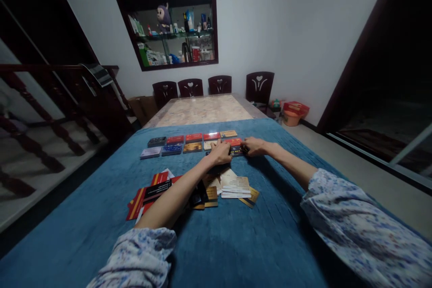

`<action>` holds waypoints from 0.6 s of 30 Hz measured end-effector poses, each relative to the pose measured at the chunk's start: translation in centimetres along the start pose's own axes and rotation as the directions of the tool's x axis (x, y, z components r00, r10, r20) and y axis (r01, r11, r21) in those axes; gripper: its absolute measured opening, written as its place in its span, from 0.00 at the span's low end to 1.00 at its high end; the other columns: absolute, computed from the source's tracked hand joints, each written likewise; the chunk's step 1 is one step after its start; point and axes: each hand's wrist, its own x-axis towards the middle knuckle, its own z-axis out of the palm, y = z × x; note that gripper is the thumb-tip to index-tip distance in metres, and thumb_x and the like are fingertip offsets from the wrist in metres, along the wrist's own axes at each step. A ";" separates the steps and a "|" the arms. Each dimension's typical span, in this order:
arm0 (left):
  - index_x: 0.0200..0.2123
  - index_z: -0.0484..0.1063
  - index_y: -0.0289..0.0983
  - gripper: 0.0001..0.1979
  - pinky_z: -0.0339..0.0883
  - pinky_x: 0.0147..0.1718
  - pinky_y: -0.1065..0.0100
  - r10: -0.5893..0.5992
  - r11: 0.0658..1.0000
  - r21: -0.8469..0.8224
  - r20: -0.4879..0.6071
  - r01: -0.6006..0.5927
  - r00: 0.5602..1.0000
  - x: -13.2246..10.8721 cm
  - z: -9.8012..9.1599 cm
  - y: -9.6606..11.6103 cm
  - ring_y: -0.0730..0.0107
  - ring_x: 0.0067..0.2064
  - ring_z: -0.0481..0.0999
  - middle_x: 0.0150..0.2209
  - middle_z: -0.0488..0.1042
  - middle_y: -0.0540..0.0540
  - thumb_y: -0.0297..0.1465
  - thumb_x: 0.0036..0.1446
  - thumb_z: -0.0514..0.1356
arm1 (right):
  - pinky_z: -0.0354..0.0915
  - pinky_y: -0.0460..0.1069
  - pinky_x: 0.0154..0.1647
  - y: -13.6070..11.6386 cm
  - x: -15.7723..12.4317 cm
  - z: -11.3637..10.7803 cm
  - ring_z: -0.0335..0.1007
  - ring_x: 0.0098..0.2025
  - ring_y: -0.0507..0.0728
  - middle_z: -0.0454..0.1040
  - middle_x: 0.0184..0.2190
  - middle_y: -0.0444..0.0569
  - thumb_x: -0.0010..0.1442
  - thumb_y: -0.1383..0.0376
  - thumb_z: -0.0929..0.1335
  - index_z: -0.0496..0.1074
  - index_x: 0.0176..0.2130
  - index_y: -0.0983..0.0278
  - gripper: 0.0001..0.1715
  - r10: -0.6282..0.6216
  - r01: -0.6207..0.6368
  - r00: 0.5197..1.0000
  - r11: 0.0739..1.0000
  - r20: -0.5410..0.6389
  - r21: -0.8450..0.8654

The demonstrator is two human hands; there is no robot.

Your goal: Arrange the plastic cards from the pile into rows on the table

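A black stack of cards (237,150) lies at the right end of the nearer row, between my two hands. My left hand (221,152) has its fingers closed at the stack's left side. At the right side, my right hand (255,146) is curled against its edge. Just behind is a red card stack (233,142). The rows hold several more piles, among them a blue one (171,149), a gold one (192,147) and a lavender one (150,152). Below my left forearm, loose black and red cards (157,191) overlap; white cards (236,185) are fanned out nearby.
A blue cloth (216,252) covers the near part of the table, with bare marble top (205,109) beyond. Dark wooden chairs (259,84) stand along the far end. Left is a wooden railing (43,141); on the floor at right sits an orange bucket (290,118).
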 end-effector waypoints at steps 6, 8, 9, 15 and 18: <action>0.45 0.71 0.36 0.15 0.61 0.52 0.42 -0.014 1.000 0.003 0.013 0.014 1.000 -0.2 -0.1 0.2 0.46 0.58 0.63 0.54 0.72 0.36 0.29 0.53 0.57 | 0.69 0.49 0.40 -0.3 1.0 0.1 0.76 0.45 0.63 0.78 0.45 0.58 0.50 0.68 0.68 0.76 0.50 0.65 0.25 0.019 -0.020 0.998 1.000 0.051 0.019; 0.45 0.71 0.37 0.15 0.61 0.52 0.42 -0.017 1.000 -0.005 0.006 0.017 1.000 -0.2 0.0 0.2 0.45 0.58 0.63 0.53 0.72 0.37 0.29 0.53 0.57 | 0.69 0.49 0.39 -0.2 1.2 0.1 0.76 0.44 0.62 0.79 0.43 0.57 0.50 0.69 0.68 0.76 0.49 0.65 0.25 0.027 -0.029 0.997 0.999 0.074 0.031; 0.46 0.71 0.37 0.15 0.60 0.53 0.41 -0.018 1.000 -0.011 0.002 0.018 1.000 -0.1 0.1 0.2 0.44 0.58 0.63 0.53 0.72 0.37 0.29 0.53 0.58 | 0.69 0.49 0.38 -0.2 1.2 0.1 0.76 0.43 0.62 0.80 0.42 0.56 0.50 0.69 0.68 0.76 0.49 0.64 0.25 0.028 -0.031 0.996 0.999 0.080 0.038; 0.46 0.72 0.38 0.16 0.60 0.53 0.41 -0.030 1.000 0.000 -0.015 0.030 0.999 -0.4 0.1 0.6 0.44 0.58 0.63 0.53 0.72 0.37 0.29 0.54 0.57 | 0.68 0.51 0.39 -0.1 0.9 0.0 0.77 0.42 0.63 0.80 0.40 0.56 0.50 0.70 0.68 0.76 0.50 0.63 0.26 0.026 -0.032 0.997 0.996 0.074 0.082; 0.46 0.73 0.38 0.15 0.60 0.52 0.42 -0.030 0.999 0.013 -0.014 0.030 0.999 -0.6 0.0 0.7 0.45 0.58 0.62 0.52 0.72 0.37 0.30 0.55 0.57 | 0.68 0.51 0.38 0.0 0.8 0.0 0.76 0.42 0.62 0.80 0.41 0.55 0.51 0.70 0.68 0.76 0.50 0.63 0.26 0.034 -0.040 0.997 0.995 0.072 0.087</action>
